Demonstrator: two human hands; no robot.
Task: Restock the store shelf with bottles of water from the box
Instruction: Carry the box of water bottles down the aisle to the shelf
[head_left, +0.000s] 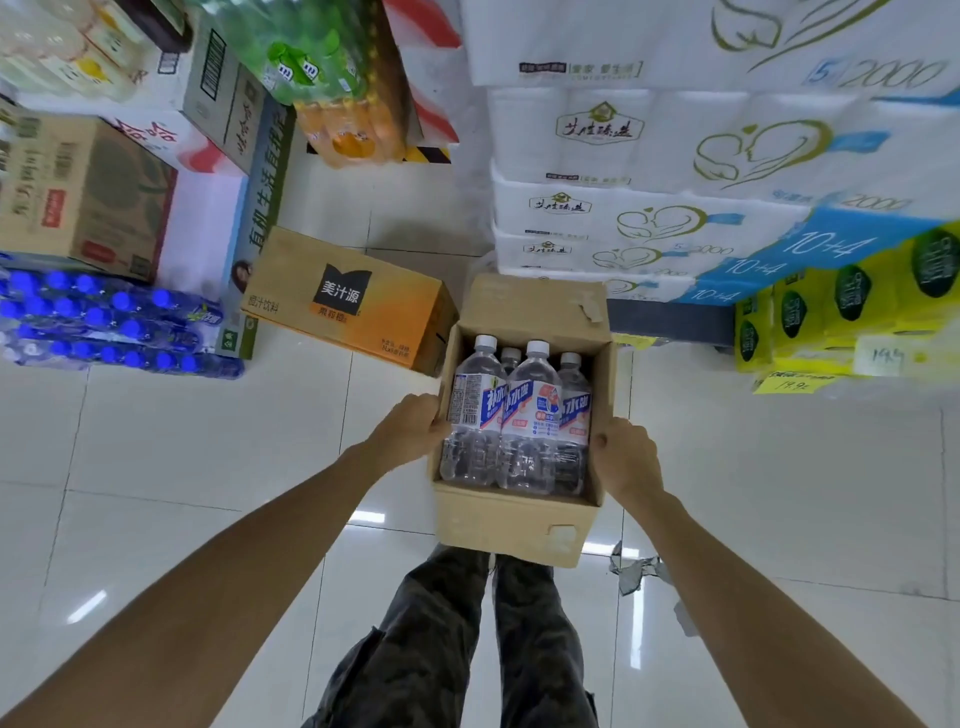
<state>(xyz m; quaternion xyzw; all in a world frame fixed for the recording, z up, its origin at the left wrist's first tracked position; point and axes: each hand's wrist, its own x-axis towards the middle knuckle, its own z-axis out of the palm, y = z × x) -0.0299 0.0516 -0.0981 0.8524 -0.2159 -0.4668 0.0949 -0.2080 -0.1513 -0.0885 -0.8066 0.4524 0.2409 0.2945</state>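
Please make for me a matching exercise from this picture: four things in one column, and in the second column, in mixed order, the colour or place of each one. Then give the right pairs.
Things:
1. cardboard box
2. bottle caps in the box
3. orange carton
4. crumpled scrap

Colour or place:
A. white
B. on the floor, left of the open box
C. on the floor, below the right hand
D. held between the left hand and the right hand

Pairs: 1-D, 2-A, 3-B, 4-C
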